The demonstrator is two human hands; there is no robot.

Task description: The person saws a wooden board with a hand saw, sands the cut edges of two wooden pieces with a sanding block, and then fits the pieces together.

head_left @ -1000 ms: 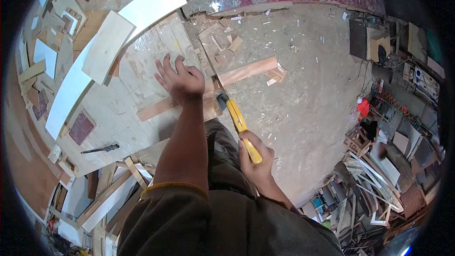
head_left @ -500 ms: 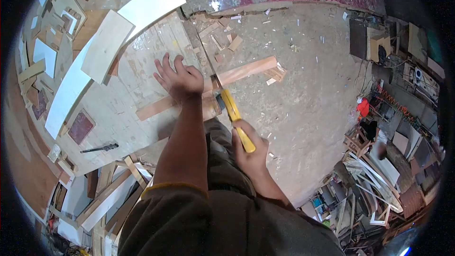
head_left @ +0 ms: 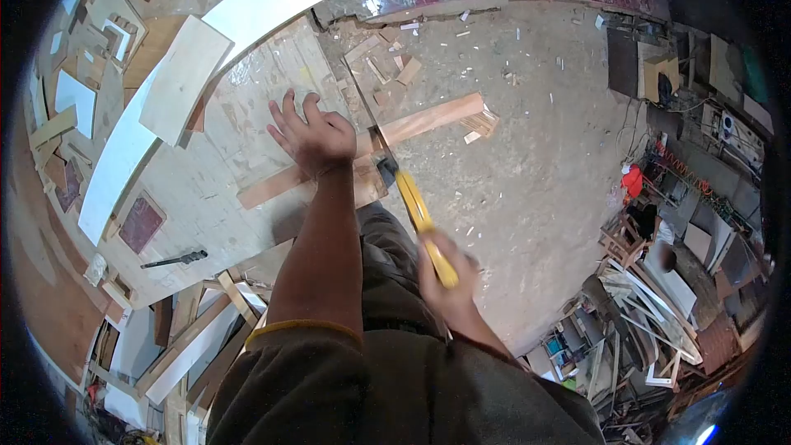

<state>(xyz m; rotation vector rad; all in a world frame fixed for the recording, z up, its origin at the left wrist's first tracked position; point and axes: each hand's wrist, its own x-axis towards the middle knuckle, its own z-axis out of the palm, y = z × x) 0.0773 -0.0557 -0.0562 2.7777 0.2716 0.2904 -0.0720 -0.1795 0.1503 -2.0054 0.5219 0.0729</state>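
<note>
My right hand [head_left: 449,272] is wrapped around the yellow handle of a handsaw [head_left: 409,195]. The saw's thin blade slants up and to the left, across a long wooden plank [head_left: 441,115]. My left hand [head_left: 317,138] lies over the plank just left of the blade, its fingers spread and its palm side partly hidden. The plank rests across the edge of a pale worktable [head_left: 222,206], with its right end sticking out over the floor. Below the plank, by my left wrist, a short wood block [head_left: 367,185] shows in part.
A curved white board [head_left: 115,169] and a plywood piece [head_left: 185,78] lie on the table, with a dark tool [head_left: 173,259] near its front edge. Wood scraps [head_left: 408,71] litter the floor. Stacked lumber [head_left: 185,338] stands below the table. A person [head_left: 663,235] is far right.
My right hand has drawn the saw down and to the right, towards my body. My left hand stays in nearly the same place on the plank.
</note>
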